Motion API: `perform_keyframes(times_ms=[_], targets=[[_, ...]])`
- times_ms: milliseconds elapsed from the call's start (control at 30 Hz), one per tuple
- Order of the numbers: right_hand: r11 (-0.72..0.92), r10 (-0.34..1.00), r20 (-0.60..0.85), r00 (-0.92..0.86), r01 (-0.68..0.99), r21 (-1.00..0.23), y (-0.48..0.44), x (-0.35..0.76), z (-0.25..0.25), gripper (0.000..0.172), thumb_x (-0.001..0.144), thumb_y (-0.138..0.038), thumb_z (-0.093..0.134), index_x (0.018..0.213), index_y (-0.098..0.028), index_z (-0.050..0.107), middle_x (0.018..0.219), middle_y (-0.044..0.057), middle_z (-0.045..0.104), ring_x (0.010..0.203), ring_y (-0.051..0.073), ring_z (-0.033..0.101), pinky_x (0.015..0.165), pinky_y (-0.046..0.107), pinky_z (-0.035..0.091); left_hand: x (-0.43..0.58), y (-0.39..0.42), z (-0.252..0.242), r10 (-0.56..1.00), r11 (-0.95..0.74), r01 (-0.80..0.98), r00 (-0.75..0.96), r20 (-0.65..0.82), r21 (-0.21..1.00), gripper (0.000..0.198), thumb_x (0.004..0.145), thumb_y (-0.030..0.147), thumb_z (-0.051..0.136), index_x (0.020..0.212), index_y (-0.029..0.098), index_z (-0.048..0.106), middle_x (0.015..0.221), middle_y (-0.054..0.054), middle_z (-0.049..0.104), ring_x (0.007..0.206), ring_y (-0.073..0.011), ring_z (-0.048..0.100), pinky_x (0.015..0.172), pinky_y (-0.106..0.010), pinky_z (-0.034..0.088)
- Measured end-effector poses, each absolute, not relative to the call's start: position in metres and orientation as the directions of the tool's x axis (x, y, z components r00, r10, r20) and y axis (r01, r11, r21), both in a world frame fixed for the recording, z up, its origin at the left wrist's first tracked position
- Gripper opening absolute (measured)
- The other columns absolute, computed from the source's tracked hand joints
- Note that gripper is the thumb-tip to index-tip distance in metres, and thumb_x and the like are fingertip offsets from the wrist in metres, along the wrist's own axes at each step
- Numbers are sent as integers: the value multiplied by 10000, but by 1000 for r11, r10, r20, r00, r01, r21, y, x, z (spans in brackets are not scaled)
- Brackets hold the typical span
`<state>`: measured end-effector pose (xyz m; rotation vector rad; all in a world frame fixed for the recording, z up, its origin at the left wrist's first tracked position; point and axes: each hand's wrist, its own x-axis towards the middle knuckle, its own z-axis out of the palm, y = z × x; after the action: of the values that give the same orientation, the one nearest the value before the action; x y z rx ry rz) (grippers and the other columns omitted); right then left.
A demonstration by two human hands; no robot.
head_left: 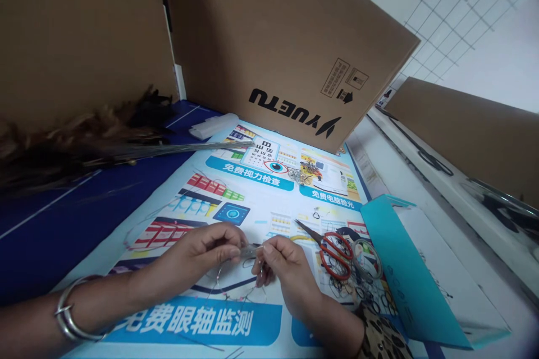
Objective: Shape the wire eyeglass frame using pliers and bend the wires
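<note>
In the middle of the head view my left hand [217,247] pinches one end of a small clear strip [249,252], perhaps tape or plastic film. My right hand [284,269] has thumb and fingertips closed at the strip's other end, close to the left fingertips. Below them a thin looped strand with small pink beads [227,295] hangs or lies over the printed sheet; which fingers hold it, I cannot tell. Red-handled scissors [337,255] lie to the right of my right hand, next to a roll of clear tape [367,259].
Several dark loops [357,290] lie around the scissors. A teal box [415,275] stands at right, and a large cardboard box [286,39] rises behind. Feathery stems [181,149] reach in from the left. More small wire pieces [300,175] lie farther back on the printed sheet [248,210].
</note>
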<state>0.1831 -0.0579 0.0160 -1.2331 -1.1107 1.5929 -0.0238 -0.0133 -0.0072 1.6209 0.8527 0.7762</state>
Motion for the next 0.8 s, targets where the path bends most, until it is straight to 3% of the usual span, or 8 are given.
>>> perform_keyframes(times_ms=[267, 467, 800], targets=[[-295, 942, -264, -205, -137, -946, -60, 180, 15, 397, 861, -570, 620, 853, -187, 516, 575, -39, 611, 425, 79, 515, 453, 192, 325, -25, -14, -7, 839, -146, 128, 541, 54, 981, 162, 928, 314, 550, 853, 195, 630, 938, -42, 648, 894, -198, 605, 746, -301, 476], [-286, 944, -260, -201, -113, -951, -60, 181, 14, 411, 845, -564, 645, 935, -165, 598, 591, -32, 613, 436, 79, 525, 459, 192, 361, -25, -12, -12, 852, -129, 134, 522, 40, 983, 170, 930, 337, 559, 848, 197, 610, 883, -21, 626, 809, -172, 589, 703, -283, 467], [-343, 920, -313, -235, -99, -934, -58, 182, 13, 428, 801, -573, 685, 899, -169, 586, 590, -38, 619, 442, 81, 532, 448, 186, 377, -21, -15, -2, 844, -160, 163, 534, 49, 974, 166, 894, 275, 563, 776, 185, 637, 784, -3, 629, 726, -147, 595, 669, -259, 458]])
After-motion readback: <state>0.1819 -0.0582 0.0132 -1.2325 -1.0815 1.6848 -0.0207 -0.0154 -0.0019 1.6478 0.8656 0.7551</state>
